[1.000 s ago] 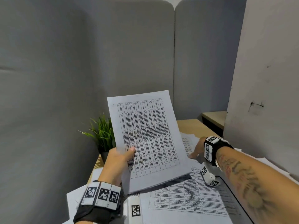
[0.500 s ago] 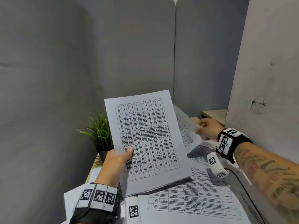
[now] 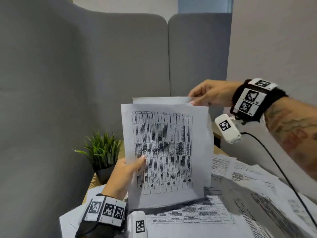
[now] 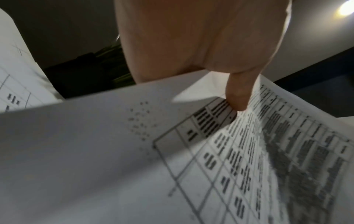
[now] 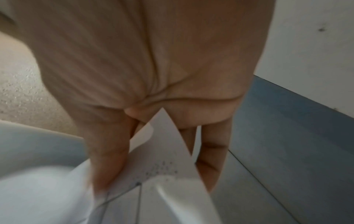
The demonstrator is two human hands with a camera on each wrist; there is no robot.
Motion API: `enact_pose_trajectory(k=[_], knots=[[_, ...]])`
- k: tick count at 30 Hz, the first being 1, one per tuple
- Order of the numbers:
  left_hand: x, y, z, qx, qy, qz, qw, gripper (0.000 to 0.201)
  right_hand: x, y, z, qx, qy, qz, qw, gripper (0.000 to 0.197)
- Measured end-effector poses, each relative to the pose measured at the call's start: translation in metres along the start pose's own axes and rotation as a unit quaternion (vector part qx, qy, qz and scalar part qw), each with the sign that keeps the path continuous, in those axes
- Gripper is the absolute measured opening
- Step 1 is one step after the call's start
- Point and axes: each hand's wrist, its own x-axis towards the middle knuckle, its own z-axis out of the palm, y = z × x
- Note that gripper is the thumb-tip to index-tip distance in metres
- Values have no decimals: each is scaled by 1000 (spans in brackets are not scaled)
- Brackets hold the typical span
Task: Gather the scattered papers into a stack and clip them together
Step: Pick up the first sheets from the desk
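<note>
Grey padded panels (image 3: pixel 82 83): these wall in your desk at the back and left. Desk (image 3: pixel 89 186): light wood, only slivers showing at its left edge. Loose papers (image 3: pixel 248 194): printed sheets spread overlapping across the desk, under and to the right of what you hold. Held stack (image 3: pixel 164 152): sheets with a printed table facing you, upright and raised above the desk, its lower edge just over the loose papers. Added sheet (image 3: pixel 159 100): it stands directly behind the held stack, its top edge showing above it. Potted plant (image 3: pixel 103 152): green grass in a dark pot, at the desk's left rear, just left of the held stack. Your right hand (image 3: pixel 211 95): thumb and fingers pinch the top right corner of the added sheet; the right wrist view shows paper caught between them. Your left hand (image 3: pixel 123 176): it grips the held stack at its left edge, thumb (image 4: pixel 237 97) pressed on the printed face, the fingers behind hidden from view.
</note>
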Motion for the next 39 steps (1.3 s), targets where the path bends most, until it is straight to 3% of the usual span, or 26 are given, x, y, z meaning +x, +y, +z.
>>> enact_pose_trajectory(k=[2,5,7,9,13,17,20,22,25,29,30,32,36,37,39], knots=[[-1,1,3,-1,-10,11,1000,29,-6,2,5,52,14,-2,999,62],[1,1,6,23,38,53,998,46,-18,3,16,153,90,-5,984,54],[3,2,6,16,89,82,992,39,-27,15,29,271,109,-6,956,58],[4,4,7,5,138,110,984,31,-37,31,50,369,81,-27,926,71],[1,10,14,-28,202,142,969,9,-44,56,86,473,85,-68,874,97],[1,12,18,-3,202,189,961,27,-37,56,108,403,177,-47,897,77],[2,10,18,-23,169,204,964,57,-34,51,107,383,232,-67,892,51],[3,10,17,-43,149,195,968,64,-33,50,103,381,240,-79,889,41],[3,6,12,-52,93,169,980,47,-39,60,104,377,204,-56,902,49],[2,-6,12,-5,0,97,995,52,-50,76,119,319,76,3,945,65],[2,-7,14,16,-7,90,996,41,-50,80,124,300,65,3,952,65],[1,-3,16,23,3,87,996,25,-49,83,128,297,80,2,951,58],[0,5,9,11,17,93,995,17,-45,65,127,322,127,5,938,18],[0,6,8,11,15,83,996,10,-42,61,125,336,137,15,932,17],[2,3,8,32,29,71,997,7,-32,68,116,340,133,45,930,60]])
